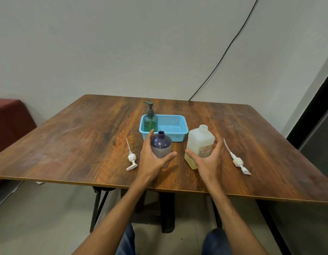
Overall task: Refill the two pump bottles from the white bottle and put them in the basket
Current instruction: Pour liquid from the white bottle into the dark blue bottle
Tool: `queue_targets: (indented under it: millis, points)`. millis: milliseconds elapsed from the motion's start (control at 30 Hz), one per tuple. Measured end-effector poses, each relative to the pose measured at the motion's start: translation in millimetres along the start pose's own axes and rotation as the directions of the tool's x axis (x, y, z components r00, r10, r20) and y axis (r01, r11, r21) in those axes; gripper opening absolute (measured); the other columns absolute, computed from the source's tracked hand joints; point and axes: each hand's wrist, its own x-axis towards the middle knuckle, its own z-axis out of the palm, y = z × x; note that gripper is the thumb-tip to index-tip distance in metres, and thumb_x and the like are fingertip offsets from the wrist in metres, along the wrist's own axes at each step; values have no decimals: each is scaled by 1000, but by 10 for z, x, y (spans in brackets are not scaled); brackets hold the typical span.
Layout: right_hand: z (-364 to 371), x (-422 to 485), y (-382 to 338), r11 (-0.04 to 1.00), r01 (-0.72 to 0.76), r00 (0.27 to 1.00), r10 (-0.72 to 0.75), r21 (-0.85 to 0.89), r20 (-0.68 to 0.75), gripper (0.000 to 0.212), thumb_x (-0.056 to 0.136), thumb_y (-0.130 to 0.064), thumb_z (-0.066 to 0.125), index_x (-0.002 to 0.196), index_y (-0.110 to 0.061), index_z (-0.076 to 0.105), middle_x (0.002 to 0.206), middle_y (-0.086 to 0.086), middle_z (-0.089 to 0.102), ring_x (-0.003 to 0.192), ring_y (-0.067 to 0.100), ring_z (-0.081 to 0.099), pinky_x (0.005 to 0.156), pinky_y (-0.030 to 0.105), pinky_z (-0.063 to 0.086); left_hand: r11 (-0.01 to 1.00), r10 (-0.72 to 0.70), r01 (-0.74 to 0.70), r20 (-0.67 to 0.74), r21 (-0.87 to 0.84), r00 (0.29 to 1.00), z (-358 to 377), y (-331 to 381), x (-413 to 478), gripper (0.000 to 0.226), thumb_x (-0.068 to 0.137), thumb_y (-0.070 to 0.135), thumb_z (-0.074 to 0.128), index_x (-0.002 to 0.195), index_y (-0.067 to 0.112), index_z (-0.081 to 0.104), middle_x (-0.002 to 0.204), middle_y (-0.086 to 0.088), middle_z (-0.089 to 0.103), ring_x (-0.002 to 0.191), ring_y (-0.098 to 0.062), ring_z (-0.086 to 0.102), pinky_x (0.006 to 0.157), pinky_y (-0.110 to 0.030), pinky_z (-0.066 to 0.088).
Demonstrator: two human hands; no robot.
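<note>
Hands at two open bottles before a blue basket [178, 137]: left hand [152, 159] curled round the purple bottle [161, 144], right hand [209, 162] cupping the white bottle [200, 142], contact unclear; a badly aimed pour could spill.

Table [67, 144] looks wood-grain w/ slight sheen, basket [170, 138] at 12 o'clock is perforated blue plastic, green bottle [150, 121] in it clear glossy plastic, purple bottle [161, 142] smooth glossy plastic, white bottle [200, 142] matt translucent plastic w/ paper label [205, 150].

illegible print on white bottle [199, 142] label [205, 151]
</note>
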Motion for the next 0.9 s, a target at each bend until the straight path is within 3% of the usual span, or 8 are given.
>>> queue_targets:
  millis: [167,333,467,600,667,800,900]
  points:
    - [29,45,47,994,-65,992,55,92,110,91,71,-15,90,144,-24,36,131,-8,50,116,8,50,95,29,50,999,15,-13,-47,49,999,36,-13,66,92,71,42,88,147,31,37,144,10,48,129,-6,49,106,-36,51]
    - [-14,99,-1,996,-73,992,67,50,107,85,70,-13,89,141,-20,43,124,-11,52,102,-1,53,84,17,47,999,28,-25,-72,39,997,36,-17,118,86,65,41,91,139,29,49,135,11,57,123,-7,55,101,-37,54]
    - [-77,130,-122,1000,7,991,-4,-25,133,81,69,-16,91,137,-18,48,118,-11,54,97,-3,54,73,9,46,997,67,-64,-81,30,994,72,144,178,88,62,42,93,137,26,52,134,9,59,121,-4,56,98,-24,53]
    - [-208,201,-310,958,188,971,-148,-215,188,73,68,-24,91,130,-20,53,112,-11,55,88,3,53,62,7,40,993,101,-96,-64,75,993,63,267,247,88,60,41,94,136,22,54,132,7,60,115,-3,56,89,-5,48]
    - [-260,269,-377,905,281,950,-214,-321,226,71,68,-30,91,127,-22,53,110,-9,58,89,6,56,62,10,42,990,105,-100,-50,102,993,53,300,264,91,59,42,94,137,19,54,133,5,61,115,-4,56,89,-6,49]
    - [-295,424,-483,791,389,917,-287,-471,276,75,65,-31,91,128,-23,50,110,4,66,93,18,63,69,29,57,984,127,-124,-11,131,992,33,337,261,93,59,43,94,138,17,54,133,1,62,116,-9,58,96,-25,55]
    - [-312,481,-590,711,448,892,-316,-543,322,71,65,-26,90,126,-22,53,108,8,68,93,26,65,68,35,57,983,138,-138,7,123,990,23,360,255,91,59,41,94,137,16,55,132,0,63,114,-10,60,96,-29,57]
